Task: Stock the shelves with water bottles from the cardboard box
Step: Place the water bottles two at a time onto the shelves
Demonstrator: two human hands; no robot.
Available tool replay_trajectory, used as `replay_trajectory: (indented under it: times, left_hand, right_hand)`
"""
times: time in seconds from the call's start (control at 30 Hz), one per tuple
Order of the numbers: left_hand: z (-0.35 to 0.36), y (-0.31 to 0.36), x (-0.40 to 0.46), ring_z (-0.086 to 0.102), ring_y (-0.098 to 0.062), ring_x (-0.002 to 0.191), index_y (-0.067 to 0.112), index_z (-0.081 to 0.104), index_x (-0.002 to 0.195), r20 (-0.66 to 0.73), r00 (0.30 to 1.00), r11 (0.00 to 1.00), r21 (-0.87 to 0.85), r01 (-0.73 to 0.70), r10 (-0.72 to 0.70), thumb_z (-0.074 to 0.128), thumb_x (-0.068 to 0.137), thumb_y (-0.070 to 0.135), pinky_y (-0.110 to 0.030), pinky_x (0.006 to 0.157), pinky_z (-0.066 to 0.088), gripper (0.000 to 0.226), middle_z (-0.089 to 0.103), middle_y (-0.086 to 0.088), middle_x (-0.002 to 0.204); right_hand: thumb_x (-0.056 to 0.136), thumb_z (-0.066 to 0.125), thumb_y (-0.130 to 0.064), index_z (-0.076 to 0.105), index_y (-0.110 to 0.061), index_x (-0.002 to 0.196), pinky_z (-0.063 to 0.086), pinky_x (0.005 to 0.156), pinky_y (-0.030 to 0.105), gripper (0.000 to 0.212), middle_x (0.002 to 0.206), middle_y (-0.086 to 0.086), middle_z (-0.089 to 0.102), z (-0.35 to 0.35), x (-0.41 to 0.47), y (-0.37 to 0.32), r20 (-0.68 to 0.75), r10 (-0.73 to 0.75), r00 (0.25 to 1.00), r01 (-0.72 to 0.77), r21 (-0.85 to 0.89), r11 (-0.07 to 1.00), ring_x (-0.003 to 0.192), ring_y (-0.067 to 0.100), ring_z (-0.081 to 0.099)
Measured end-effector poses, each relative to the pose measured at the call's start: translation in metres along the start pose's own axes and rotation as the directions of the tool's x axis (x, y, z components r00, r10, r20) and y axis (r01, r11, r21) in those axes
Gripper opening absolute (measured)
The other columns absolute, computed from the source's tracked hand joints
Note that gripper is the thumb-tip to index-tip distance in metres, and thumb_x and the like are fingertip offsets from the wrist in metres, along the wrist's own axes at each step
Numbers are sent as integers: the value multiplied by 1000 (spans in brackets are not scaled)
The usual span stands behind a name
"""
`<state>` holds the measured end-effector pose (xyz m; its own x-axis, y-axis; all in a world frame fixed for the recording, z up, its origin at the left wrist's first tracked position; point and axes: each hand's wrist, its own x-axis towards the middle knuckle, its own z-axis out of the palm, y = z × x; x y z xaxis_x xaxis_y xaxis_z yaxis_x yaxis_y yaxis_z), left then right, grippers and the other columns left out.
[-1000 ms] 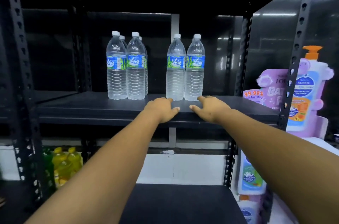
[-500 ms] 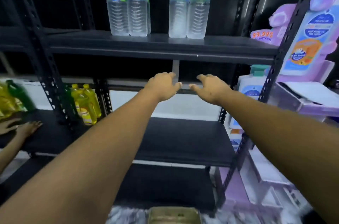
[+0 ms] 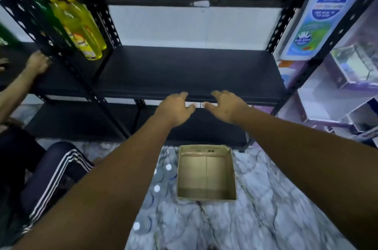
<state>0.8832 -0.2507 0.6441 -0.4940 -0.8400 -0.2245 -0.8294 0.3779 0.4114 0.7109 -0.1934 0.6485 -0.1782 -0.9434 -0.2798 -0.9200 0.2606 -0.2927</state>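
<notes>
While our left hand (image 3: 176,109) and right hand (image 3: 226,106) hung empty with loose fingers before the shelf (image 3: 184,73), the box (image 3: 206,176) looked empty. The bottles (image 3: 157,188) stood upright beside it on the floor, caps up. Being clear and blurred, they could be knocked over if we reached carelessly.

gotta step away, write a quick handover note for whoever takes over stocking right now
Left hand and right hand: both open, holding nothing, out in front of the shelf.
Cardboard box sits on the floor below, looks empty.
Water bottles stand on the floor left of the box; blurred, so the count is unclear.
No water bottles on the shelves in view now.
Left: pick up the floor bottles and shelve them.
</notes>
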Motion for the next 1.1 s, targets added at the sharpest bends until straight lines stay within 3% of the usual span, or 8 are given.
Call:
replay_trajectory:
  times: [0.43, 0.63, 1.1]
  left_hand:
    - [180, -186, -4, 45, -33, 130, 10, 35, 148, 182, 967, 977, -86, 196, -178, 51, 98, 39, -39, 106, 39, 60, 50, -18, 142]
    - [257, -260, -6, 33, -31, 141, 9, 23, 153, 256, 937, 963, -61, 261, -238, 48, 99, 41, -38, 114, 30, 67, 36, -16, 153]
    - [417, -381, 27, 32, -26, 141, 10, 30, 150, 140, 935, 919, -182, 349, -327, 59, 94, 36, -34, 114, 27, 69, 38, -10, 152]
  right_hand:
    - [100, 38, -51, 27, -16, 152, 33, 112, 43, 64, 153, 11, 34, 228, 54, -31, 263, 24, 964, -43, 66, 997, 137, 32, 37]
    - [98, 40, -53, 32, -16, 149, 36, 108, 42, 63, 152, 11, 38, 332, 76, -31, 353, 44, 935, -46, -2, 999, 136, 31, 39]
    - [92, 57, -49, 32, -20, 148, 39, 107, 38, 69, 145, 8, 45, 533, 162, -7, 366, -53, 929, 27, 77, 997, 131, 29, 44]
